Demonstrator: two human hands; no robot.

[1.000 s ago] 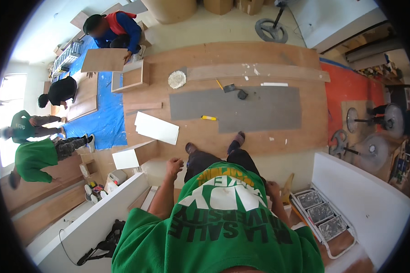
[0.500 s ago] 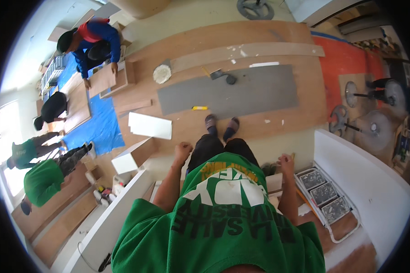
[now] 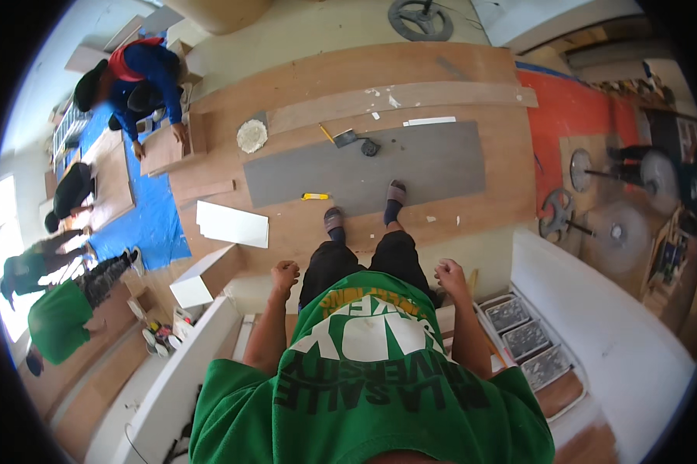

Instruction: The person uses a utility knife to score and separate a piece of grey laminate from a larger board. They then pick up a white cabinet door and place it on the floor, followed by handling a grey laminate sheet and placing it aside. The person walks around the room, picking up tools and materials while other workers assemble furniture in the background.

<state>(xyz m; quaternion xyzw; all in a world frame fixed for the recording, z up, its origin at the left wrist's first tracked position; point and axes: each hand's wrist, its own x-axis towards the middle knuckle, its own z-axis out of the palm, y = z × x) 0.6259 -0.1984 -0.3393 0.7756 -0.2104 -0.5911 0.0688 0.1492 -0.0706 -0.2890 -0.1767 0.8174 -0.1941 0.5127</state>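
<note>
My left hand (image 3: 286, 276) hangs beside my left thigh, fingers curled in, and I see nothing in it. On the other side my right hand (image 3: 450, 277) is also loosely closed beside my right thigh, with nothing visible in it. In front of my feet a grey sheet (image 3: 433, 158) lies on a large brown board (image 3: 503, 185). A yellow cutter knife (image 3: 315, 196) rests near the sheet's front edge. Farther on lie a pencil (image 3: 327, 133), a dark flat piece (image 3: 346, 139) and a round black object (image 3: 370, 147).
White panels (image 3: 236, 224) and an open white box (image 3: 201, 278) stand left. Beyond, a person (image 3: 143, 73) handles a wooden box (image 3: 170, 147) near a blue tarp (image 3: 151, 224); several others work there. A step ladder (image 3: 526, 340) leans right, near spinning fans (image 3: 617, 230).
I have stepped forward, right foot now on the grey sheet. Both hands have swung with the stride. The person at far left has leaned lower over the wooden box.
</note>
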